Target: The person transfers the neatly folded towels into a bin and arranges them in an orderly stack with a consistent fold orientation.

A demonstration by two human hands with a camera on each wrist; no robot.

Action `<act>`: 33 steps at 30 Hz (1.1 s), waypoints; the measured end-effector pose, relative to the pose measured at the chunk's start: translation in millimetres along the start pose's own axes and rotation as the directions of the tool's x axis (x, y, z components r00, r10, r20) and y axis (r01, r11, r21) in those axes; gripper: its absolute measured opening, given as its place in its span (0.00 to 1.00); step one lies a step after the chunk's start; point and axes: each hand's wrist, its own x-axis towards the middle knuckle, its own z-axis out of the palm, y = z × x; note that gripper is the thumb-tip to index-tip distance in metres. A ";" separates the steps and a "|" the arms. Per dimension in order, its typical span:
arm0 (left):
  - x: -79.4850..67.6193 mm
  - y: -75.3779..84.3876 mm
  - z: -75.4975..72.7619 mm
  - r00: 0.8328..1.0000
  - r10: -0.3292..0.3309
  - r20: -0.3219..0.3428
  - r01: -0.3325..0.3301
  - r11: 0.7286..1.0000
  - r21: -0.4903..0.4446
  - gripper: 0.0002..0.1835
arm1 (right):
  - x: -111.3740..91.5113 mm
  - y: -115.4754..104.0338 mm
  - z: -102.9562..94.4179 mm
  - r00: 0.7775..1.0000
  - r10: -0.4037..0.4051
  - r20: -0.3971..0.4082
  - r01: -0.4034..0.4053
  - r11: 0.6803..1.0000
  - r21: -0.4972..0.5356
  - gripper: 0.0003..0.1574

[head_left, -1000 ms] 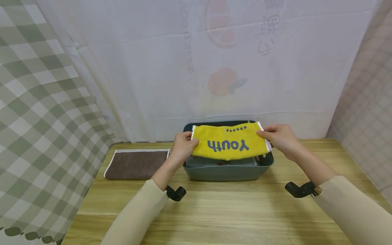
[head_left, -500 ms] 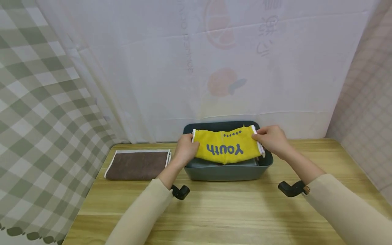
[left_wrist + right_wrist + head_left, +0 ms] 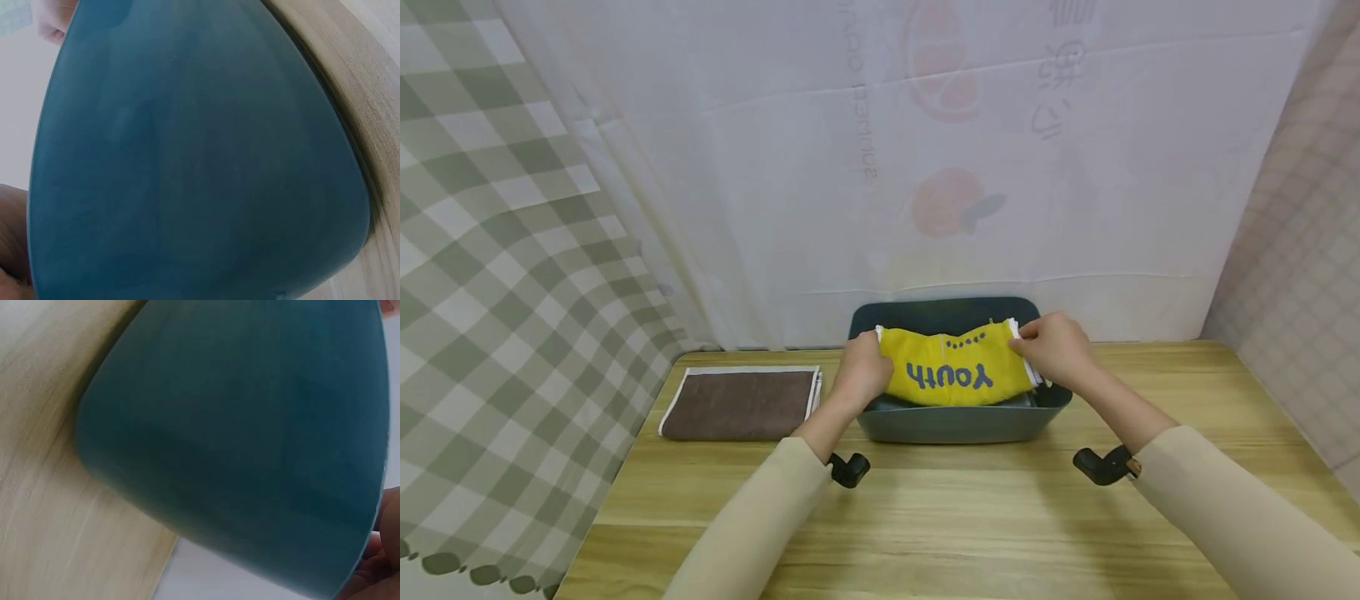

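A folded yellow towel [image 3: 951,367] with "Youth" in grey letters, upside down in the head view, sags in the middle inside the mouth of a dark teal bin [image 3: 955,425]. My left hand [image 3: 861,367] grips its left end, at the bin's left rim. At the other end, my right hand [image 3: 1056,346] pinches the white edge between thumb and fingers. Both wrist views are mostly filled by the bin's outer wall [image 3: 187,156], with only bits of the hands past the rim. Under the towel, a greyish layer in the bin is largely covered.
To the left of the bin lies a folded brown towel [image 3: 741,404] with white edging, on the wooden table [image 3: 955,517]. A white curtain [image 3: 775,208] hangs right behind the bin. Checked cloth [image 3: 497,250] hangs along the left side.
Both hands have lowered the yellow towel deeper into the bin and moved closer together. The towel now sags more between them, covering most of the grey layer. The brown towel stays put.
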 end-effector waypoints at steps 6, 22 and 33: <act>0.9 3.4 1.5 1.000 -0.005 -0.001 0.005 0.997 0.078 0.16 | -2.5 -1.6 -0.6 0.998 -0.062 -0.004 0.061 0.996 -0.068 0.19; -17.7 4.9 -22.0 0.995 0.087 -0.053 -0.090 0.995 -0.050 0.28 | -18.1 -14.4 -17.3 0.983 -0.105 -0.148 0.093 0.992 -0.083 0.20; -36.7 -13.7 -45.2 0.958 0.180 -0.225 -0.193 0.981 -0.037 0.21 | -30.4 -17.7 -15.4 0.973 -0.136 -0.188 0.132 0.991 -0.038 0.19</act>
